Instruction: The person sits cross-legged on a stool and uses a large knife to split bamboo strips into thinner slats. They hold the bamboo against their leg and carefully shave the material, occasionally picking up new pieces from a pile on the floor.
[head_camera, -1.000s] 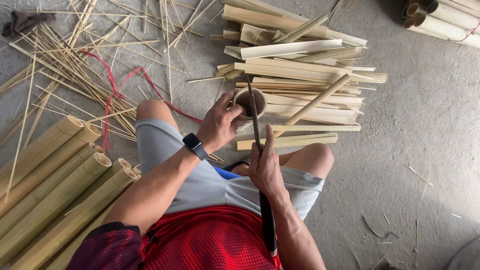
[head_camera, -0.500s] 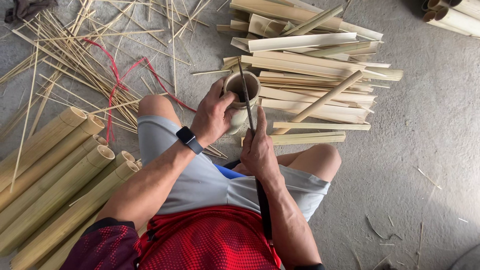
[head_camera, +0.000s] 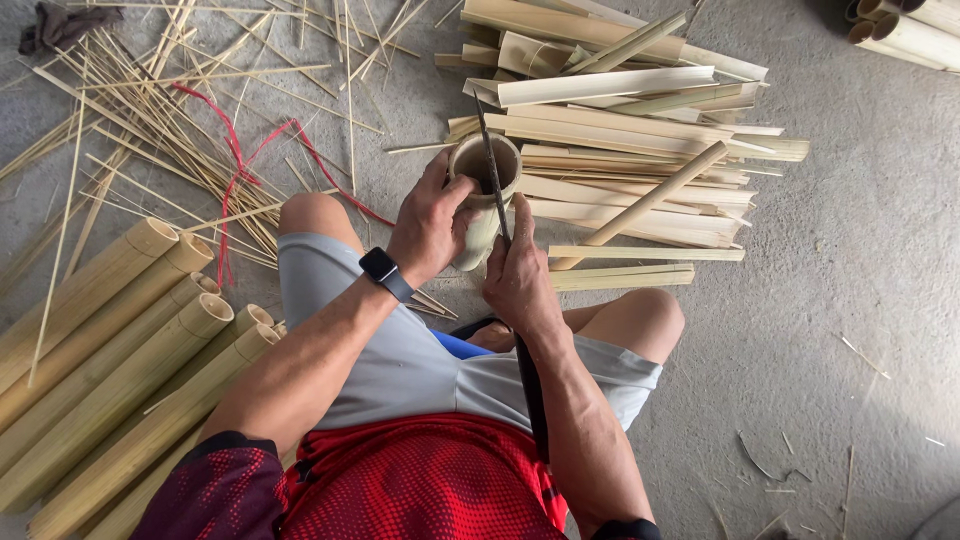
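Whole poles (head_camera: 110, 340) lie at the floor's left edge, thin splints (head_camera: 150, 120) beyond. My left hand (head_camera: 430, 225) wraps the upright bamboo tube (head_camera: 482, 195) between my knees, fingers curled tight round its wall. It looks pale, hollow, stiff, smooth-skinned and probably slippery, so best gripped mid-wall. My right hand (head_camera: 518, 275) clenches the dark blade (head_camera: 492, 170) set across the rim. Split slats (head_camera: 620, 130) pile beyond.
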